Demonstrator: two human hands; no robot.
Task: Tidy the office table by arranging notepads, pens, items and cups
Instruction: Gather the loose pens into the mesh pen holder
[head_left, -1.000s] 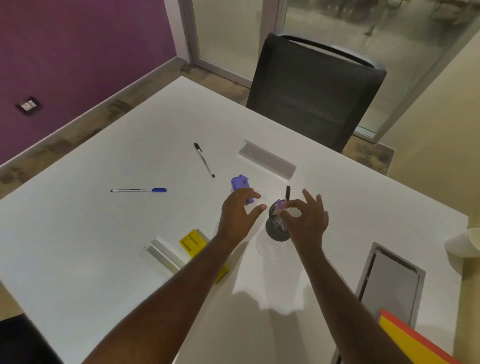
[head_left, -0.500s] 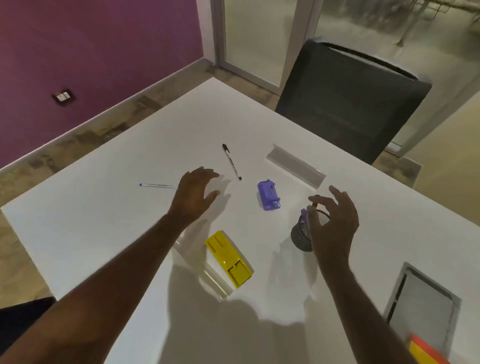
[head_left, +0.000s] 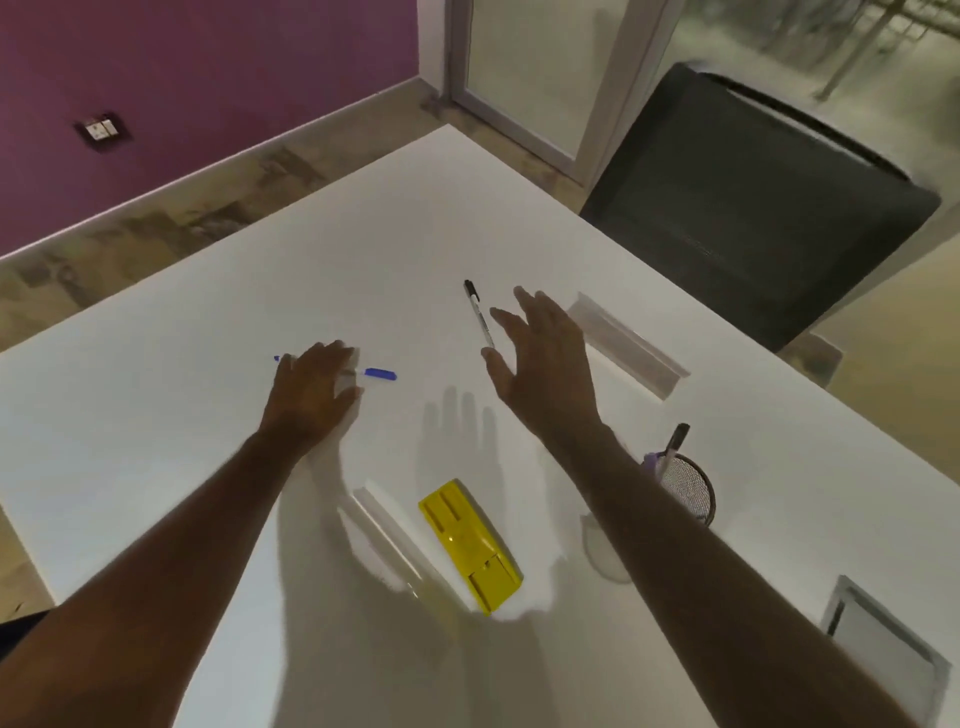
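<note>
White table (head_left: 218, 441) under a purple wall holds a yellow holder (head_left: 470, 545), a clear strip (head_left: 626, 343) and a mesh cup (head_left: 688, 488) of pens beside the right forearm. Left hand (head_left: 311, 395) lies over the blue pen (head_left: 376, 373), fingers loosely bent on it. Right hand (head_left: 543, 358) hovers spread above the black pen (head_left: 478, 312), holding nothing.
</note>
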